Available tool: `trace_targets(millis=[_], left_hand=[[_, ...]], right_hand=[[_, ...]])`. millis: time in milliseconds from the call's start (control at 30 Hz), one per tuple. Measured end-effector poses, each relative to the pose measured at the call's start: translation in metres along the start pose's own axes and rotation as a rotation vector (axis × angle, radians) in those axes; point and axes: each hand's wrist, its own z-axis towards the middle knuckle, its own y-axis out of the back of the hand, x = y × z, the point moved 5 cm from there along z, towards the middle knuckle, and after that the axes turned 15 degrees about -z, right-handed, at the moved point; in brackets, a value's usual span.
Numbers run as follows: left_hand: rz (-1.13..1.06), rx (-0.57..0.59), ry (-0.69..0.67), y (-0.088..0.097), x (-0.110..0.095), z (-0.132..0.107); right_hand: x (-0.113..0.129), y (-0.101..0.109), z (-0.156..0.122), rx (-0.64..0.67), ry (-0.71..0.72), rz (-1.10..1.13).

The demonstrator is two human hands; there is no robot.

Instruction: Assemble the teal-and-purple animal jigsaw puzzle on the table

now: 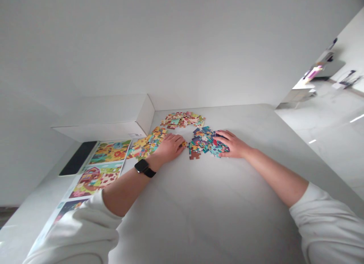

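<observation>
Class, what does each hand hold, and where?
The left hand touches a small yellow jigsaw piece with its fingertips; a grip cannot be told. The right hand rests on a pile of pieces, holding nothing visible.

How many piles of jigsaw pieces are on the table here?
3: the far pile beyond both hands, the left pile beside the left hand, and the right pile under the right hand. The hands may hide some pieces.

a plain white wall fills 12 o'clock behind the pale stone tabletop, while at 3 o'clock a glossy pale floor shows thin streaks of reflected light.
</observation>
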Motion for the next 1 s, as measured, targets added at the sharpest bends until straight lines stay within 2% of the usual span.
trace_targets(millis=[300, 500, 633, 800, 1000], left_hand=[[0.065, -0.010, 0.151, -0.006, 0.014, 0.007], [0.014, 0.009, 0.189, 0.001, 0.021, 0.012], [0.053, 0.053, 0.264, 0.003, 0.026, 0.018], [0.128, 0.048, 0.262, -0.001, 0.028, 0.029], [0.091, 0.037, 0.197, 0.003, 0.031, 0.027]], right_hand=[[0.001, 0.002, 0.000, -0.012, -0.045, -0.009], [0.001, 0.003, 0.000, -0.001, -0.044, -0.029], [0.000, 0.001, 0.000, -0.006, -0.050, -0.041], [0.000, 0.001, 0.001, -0.008, -0.049, -0.039], [0.002, 0.002, 0.003, -0.012, -0.056, -0.018]])
